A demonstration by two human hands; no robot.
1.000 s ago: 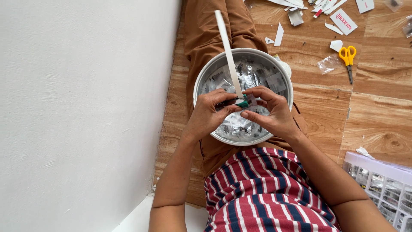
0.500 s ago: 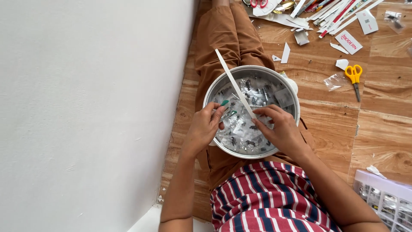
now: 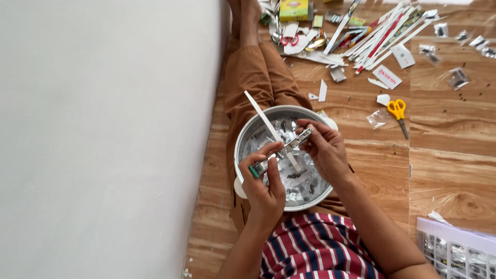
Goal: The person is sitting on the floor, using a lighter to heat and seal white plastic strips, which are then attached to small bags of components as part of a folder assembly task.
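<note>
Stapler open across both your hands, held over the bowl on your lap.

Left hand pinches the green-tipped end tight; right hand grips the far end with fingers closed around it. Stapler hangs above the bowl, not touching it. Bowl holds a heap of small clear packets and a long white strip leaning on its rim. Judging by the heap, a good share looks done; loose packets, paper strips and yellow scissors lie well apart on the floor. White basket at your right holds more packets.
</note>
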